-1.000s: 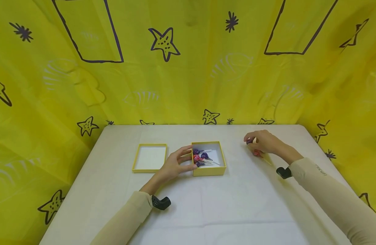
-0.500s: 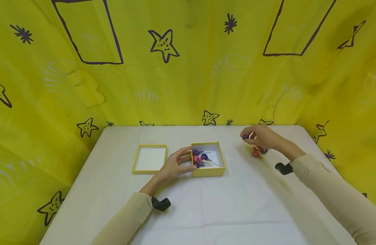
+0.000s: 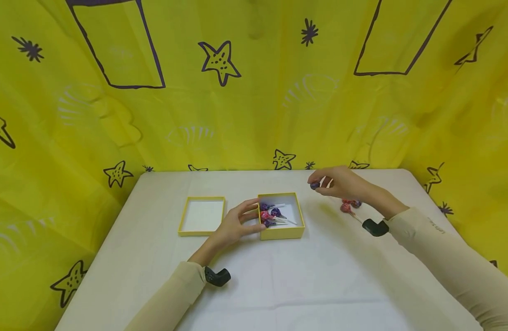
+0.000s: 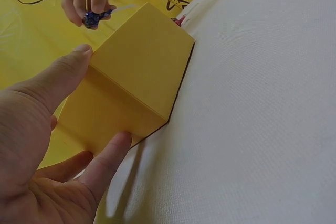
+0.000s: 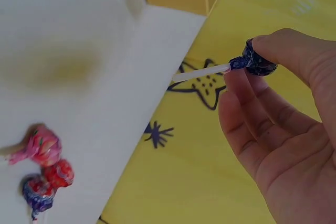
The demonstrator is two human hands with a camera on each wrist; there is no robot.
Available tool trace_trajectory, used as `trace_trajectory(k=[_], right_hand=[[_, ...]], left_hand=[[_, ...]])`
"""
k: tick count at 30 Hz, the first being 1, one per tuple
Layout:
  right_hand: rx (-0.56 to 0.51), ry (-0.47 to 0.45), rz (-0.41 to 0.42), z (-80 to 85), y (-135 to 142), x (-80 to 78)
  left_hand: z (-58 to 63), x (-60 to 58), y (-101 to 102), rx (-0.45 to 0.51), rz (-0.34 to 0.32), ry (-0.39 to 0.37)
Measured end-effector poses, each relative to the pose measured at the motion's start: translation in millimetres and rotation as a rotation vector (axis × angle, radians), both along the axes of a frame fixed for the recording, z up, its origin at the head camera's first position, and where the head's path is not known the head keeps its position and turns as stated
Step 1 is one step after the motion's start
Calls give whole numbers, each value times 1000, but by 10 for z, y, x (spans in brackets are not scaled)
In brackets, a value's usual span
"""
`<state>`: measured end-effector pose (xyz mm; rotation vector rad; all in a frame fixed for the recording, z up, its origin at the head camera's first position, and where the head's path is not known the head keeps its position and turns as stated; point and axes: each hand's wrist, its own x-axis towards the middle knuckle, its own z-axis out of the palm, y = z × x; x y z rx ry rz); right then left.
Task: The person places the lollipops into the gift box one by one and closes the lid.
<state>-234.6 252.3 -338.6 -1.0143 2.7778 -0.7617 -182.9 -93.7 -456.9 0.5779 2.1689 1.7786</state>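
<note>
RH [image 3: 345, 182] pinches round, prob. crinkle-wrapped lollipop [image 5: 255, 65] nr far edge of worktop [image 3: 254, 285]; LH [image 3: 234, 224], spread, touches smooth box [image 3: 282, 233]; starry curtain [image 3: 254, 105] bhd.

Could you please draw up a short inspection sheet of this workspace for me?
Surface: white table, lightly creased.
Job's things: yellow box with purple and pink lollipops inside; one purple lollipop lifted above the table; three loose lollipops on the table; shallow yellow-rimmed tray left of the box.
Clutter: nothing seen.
Hands: left hand touches the box's left side; right hand pinches the lifted lollipop by its wrapped head.
Cables: nothing seen.
Surroundings: yellow curtain with dark starfish drawings; black device at each wrist.
</note>
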Motion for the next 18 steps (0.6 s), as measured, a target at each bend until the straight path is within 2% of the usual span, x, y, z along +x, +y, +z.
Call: trace_trajectory(k=[8,18], right_hand=[[-43,4,76,56,-233,54],[-44,21,140,115,-472,79]], left_hand=[[-22,-6,-3,3,3,-15],[-27,-12,2,3,8,-19]])
